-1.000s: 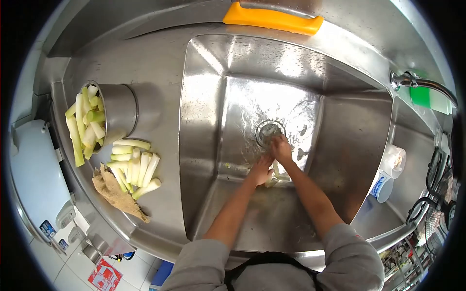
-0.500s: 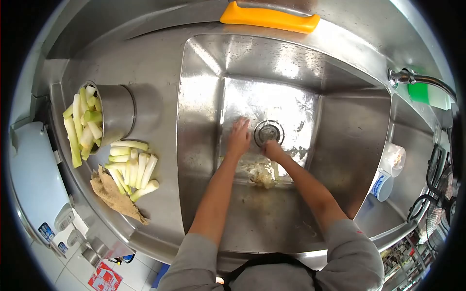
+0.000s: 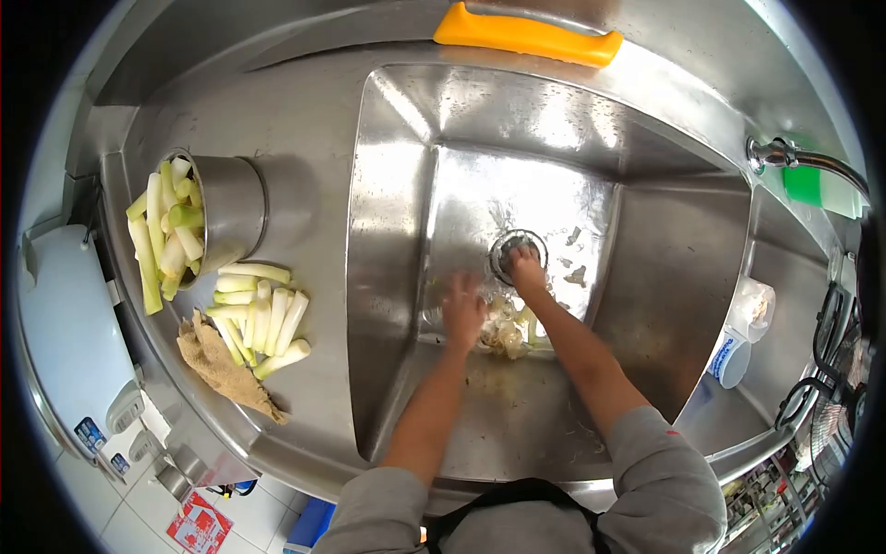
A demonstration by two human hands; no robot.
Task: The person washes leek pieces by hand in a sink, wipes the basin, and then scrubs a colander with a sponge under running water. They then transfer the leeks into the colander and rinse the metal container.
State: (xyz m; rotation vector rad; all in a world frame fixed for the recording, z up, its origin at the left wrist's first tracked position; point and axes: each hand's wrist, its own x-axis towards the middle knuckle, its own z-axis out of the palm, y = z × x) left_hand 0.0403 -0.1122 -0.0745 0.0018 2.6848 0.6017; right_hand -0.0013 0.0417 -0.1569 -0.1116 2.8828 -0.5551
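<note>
I have both hands low in a deep steel sink basin. My right hand is at the round drain, its fingers bent down over the opening; what they grip, if anything, is hidden. To the left, my left hand is over the basin floor, blurred by motion, with its fingers stretched out and nothing visible in them. Between my wrists lies a wet clump of pale peelings. Small dark scraps stick to the floor right of the drain.
On the left counter, a steel pot lies tipped, filled with leek stalks. More cut leeks lie beside a brown cloth. An orange handle-shaped piece rests on the back ledge. A faucet and white tub are right.
My right hand has moved up onto the drain. My left hand has come back toward me, beside the peelings. The view has shifted slightly.
</note>
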